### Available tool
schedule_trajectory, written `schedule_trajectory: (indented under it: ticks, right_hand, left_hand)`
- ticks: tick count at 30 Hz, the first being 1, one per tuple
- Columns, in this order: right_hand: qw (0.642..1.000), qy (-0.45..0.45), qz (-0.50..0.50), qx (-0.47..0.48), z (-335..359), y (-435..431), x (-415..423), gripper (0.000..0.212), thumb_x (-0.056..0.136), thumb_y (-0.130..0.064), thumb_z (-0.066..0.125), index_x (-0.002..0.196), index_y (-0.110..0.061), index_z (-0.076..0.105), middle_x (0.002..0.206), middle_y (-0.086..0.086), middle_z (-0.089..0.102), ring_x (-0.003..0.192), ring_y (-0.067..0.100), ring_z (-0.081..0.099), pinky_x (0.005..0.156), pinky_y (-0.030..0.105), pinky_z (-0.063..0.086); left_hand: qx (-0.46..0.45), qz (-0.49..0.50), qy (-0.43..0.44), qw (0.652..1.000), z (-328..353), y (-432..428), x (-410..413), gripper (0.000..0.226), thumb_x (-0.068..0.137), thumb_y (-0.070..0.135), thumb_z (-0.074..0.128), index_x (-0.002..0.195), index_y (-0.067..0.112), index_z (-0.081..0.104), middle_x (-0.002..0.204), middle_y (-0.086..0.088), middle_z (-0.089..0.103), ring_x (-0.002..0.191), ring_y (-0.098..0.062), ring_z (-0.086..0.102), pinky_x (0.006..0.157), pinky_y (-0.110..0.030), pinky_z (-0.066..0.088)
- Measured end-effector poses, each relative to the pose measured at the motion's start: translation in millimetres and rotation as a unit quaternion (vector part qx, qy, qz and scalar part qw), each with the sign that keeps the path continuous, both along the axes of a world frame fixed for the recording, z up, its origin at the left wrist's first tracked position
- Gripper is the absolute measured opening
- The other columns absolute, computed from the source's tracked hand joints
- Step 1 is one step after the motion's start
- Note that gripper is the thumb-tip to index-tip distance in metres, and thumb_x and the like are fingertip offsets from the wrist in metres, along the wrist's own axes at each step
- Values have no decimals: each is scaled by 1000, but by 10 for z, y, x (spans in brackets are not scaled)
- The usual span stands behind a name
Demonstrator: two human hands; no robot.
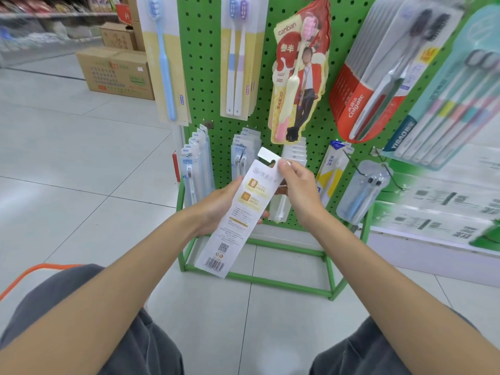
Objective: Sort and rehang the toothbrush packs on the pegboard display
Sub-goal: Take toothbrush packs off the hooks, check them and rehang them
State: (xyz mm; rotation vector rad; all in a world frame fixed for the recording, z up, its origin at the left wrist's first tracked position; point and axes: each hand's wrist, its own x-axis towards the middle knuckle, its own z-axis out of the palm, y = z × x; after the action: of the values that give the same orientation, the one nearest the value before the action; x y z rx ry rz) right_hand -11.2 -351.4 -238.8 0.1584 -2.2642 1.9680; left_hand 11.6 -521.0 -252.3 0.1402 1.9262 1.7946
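Seated before the green pegboard, I hold one white toothbrush pack in front of its lower row, off any hook. The pack's printed back faces me, tilted, with the hang tab up and to the right and the barcode end down toward my knees.

My left hand grips the pack at its middle, thumb on the left edge and fingers wrapped behind, one fingertip showing at the right edge. My right hand pinches the top just under the tab, thumb in front.

Above hang a blue-brush pack, a twin pack, a canban pack, a Colgate pack and a Yibao pack. Clear packs fill the lower hooks. Cartons stand on the tiled floor at left.
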Motion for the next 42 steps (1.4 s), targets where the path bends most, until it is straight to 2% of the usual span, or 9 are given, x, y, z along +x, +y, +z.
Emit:
schedule_trajectory:
  ticks: [4,7,10,12,17,25,29,33,42]
  right_hand:
    - [999,-19,27,20,69,-132,-14,32,105,-34,37,104,-12,60,107,12,69,97,22,68,83,31,56]
    - [990,-79,116,-7,81,-335,19,66,93,-67,37,127,-14,58,123,6,66,113,13,63,102,29,48]
    - [990,-59,126,12,137,-452,43,35,103,-39,39,125,-21,60,115,-4,66,115,5,61,92,10,45]
    - [994,-52,92,0,209,-494,10,27,103,-26,38,115,-28,62,123,11,66,120,24,59,102,32,47]
    - [996,1,78,35,499,-559,-142,30,104,-21,40,105,-24,70,111,4,72,108,21,65,100,48,49]
    - [990,99,50,87,1496,-809,-426,40,103,-26,43,78,2,58,73,14,58,66,18,48,63,33,37]
    - [981,158,36,107,2016,-878,-431,37,103,-18,39,138,-12,51,127,-3,57,114,11,53,97,26,41]
    - [971,212,4,109,2372,-870,-435,49,102,-7,34,151,-13,32,145,3,43,132,11,40,111,28,32]
    - [977,154,-23,143,2830,-669,-476,63,94,12,30,151,-14,33,153,2,38,118,12,53,85,20,46]
  left_hand:
    - [-93,51,149,983,-62,72,1,59,100,59,22,135,24,53,112,2,68,105,-10,62,88,-28,47]
    - [-98,136,227,959,-125,112,-22,23,99,41,48,109,21,51,86,6,51,78,-11,48,69,-23,41]
    - [-102,207,259,938,-132,83,-35,19,93,40,61,97,26,48,79,6,48,70,-8,43,66,-23,37]
    - [-106,225,257,934,-28,15,-58,26,88,36,71,104,26,53,85,7,56,75,-9,50,65,-19,41]
    - [-6,252,206,946,426,-211,-229,39,91,27,67,129,26,58,109,5,71,103,-14,67,97,-37,52]
    - [22,328,326,886,1430,-283,-436,24,97,13,59,120,16,61,105,7,70,94,-5,67,80,-18,51]
    - [14,350,358,865,1894,-292,-577,20,98,11,55,116,20,60,100,12,68,89,0,64,72,-12,48]
    - [-16,387,360,849,2162,-267,-719,14,97,14,55,108,22,59,99,7,67,93,-12,63,79,-27,50]
    - [-77,445,354,819,2324,-166,-869,32,99,17,48,131,10,48,127,-7,57,116,-27,55,91,-38,45]
